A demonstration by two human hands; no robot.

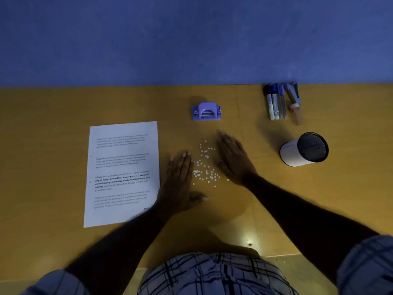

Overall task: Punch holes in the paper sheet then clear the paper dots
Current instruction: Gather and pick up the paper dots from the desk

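Observation:
Several small white paper dots [205, 167] lie scattered on the yellow-brown table [53, 145] between my two hands. My left hand [178, 184] lies flat on the table just left of the dots, fingers straight and thumb out to the right. My right hand [234, 159] lies flat just right of the dots, fingers straight and pointing away from me. The printed paper sheet [123, 173] rests left of my left hand, its lower right corner under my forearm. A purple hole punch [206, 111] stands farther back, beyond the dots.
A white cylindrical container with a dark top [304, 149] stands at the right. Markers and pens [276, 103] and a stapler [294, 94] lie at the back right against the blue wall [191, 39]. The table's near edge runs by my body.

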